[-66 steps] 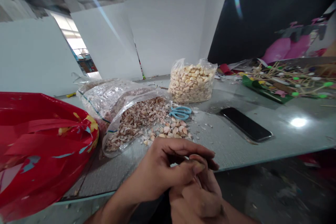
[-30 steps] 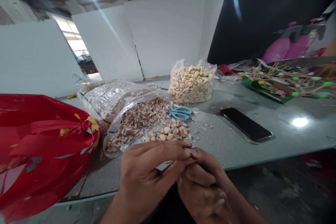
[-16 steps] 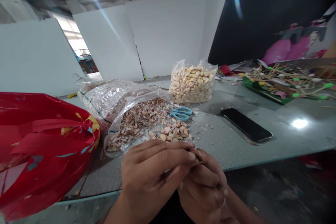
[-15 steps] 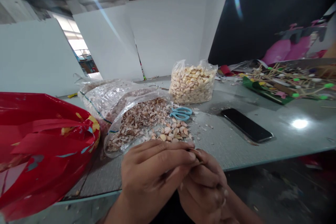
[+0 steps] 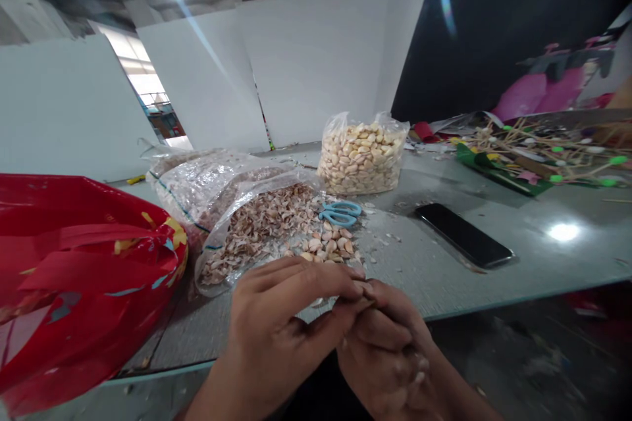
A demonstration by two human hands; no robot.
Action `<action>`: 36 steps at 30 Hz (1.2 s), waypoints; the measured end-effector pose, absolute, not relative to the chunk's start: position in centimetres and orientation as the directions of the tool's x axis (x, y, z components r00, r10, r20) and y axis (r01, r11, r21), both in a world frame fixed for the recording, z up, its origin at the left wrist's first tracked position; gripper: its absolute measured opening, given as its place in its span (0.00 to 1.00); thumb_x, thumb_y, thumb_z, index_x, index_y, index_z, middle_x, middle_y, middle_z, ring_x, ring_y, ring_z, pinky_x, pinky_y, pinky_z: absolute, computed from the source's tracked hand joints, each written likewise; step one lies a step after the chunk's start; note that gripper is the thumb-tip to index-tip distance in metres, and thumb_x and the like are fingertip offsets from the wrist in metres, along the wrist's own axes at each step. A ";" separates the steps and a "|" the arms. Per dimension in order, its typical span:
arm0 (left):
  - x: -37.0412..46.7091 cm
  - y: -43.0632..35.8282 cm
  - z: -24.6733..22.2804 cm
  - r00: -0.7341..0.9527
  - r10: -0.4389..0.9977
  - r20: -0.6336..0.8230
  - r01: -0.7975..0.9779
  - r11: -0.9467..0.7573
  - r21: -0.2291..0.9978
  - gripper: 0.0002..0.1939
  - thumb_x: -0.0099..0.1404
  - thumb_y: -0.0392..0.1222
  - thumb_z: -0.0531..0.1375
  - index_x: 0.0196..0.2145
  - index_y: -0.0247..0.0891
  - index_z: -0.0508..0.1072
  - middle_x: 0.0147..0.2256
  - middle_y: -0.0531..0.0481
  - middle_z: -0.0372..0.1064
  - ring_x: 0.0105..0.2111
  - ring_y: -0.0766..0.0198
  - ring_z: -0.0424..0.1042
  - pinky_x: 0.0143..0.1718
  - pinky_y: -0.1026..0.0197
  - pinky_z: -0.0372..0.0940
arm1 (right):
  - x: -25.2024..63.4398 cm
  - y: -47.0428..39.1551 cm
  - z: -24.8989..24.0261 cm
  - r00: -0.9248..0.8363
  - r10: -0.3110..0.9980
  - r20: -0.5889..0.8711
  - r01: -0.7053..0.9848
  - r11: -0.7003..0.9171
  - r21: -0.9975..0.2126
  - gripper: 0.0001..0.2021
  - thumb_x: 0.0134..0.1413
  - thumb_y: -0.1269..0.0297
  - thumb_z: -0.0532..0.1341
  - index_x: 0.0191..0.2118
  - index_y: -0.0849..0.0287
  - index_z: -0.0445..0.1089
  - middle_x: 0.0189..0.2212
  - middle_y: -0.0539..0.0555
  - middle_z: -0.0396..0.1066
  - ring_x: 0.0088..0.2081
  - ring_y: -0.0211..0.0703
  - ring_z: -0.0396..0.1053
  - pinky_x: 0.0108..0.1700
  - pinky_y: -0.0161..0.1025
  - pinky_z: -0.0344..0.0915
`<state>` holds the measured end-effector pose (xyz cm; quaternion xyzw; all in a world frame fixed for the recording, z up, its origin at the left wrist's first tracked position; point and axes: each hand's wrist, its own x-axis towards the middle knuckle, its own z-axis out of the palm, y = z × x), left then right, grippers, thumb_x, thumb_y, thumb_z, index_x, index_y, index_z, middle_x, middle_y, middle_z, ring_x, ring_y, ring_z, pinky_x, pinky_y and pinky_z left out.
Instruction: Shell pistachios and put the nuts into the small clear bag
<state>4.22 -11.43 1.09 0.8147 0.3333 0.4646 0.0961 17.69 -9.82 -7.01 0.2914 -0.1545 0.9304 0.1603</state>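
At the table's front edge, my left hand (image 5: pixel 291 316) and my right hand (image 5: pixel 390 348) meet at the fingertips. Between them is a garlic clove (image 5: pixel 364 302), mostly covered by fingers, with a bit of brownish skin showing. Both hands are closed on it, thumbs and forefingers pinching. Just beyond my fingers lies a small heap of unpeeled garlic cloves (image 5: pixel 332 243). Behind the heap are the blue handles of scissors (image 5: pixel 340 214). To the left, an open clear bag spills garlic skins (image 5: pixel 271 217).
A clear bag of peeled garlic cloves (image 5: pixel 363 158) stands at the back. A black phone (image 5: pixel 464 233) lies to the right. The red plastic bag (image 5: pixel 89 276) bulges over the left side. Sticks with coloured tips (image 5: pixel 533 151) clutter the far right.
My left hand's fingers have lifted and spread slightly from the thumb, opening a gap under the forefinger. More of the brownish skin shows between the fingertips. My right hand has barely moved.
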 end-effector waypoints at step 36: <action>3.9 -10.6 -0.4 0.117 0.727 0.677 0.377 -0.663 0.647 0.03 0.54 0.34 0.65 0.28 0.40 0.75 0.31 0.51 0.74 0.32 0.64 0.74 0.35 0.63 0.71 | 17.1 -10.3 -4.3 -0.167 0.955 0.244 -0.641 0.083 -0.763 0.09 0.52 0.61 0.63 0.30 0.62 0.68 0.18 0.45 0.66 0.13 0.29 0.62 0.14 0.27 0.65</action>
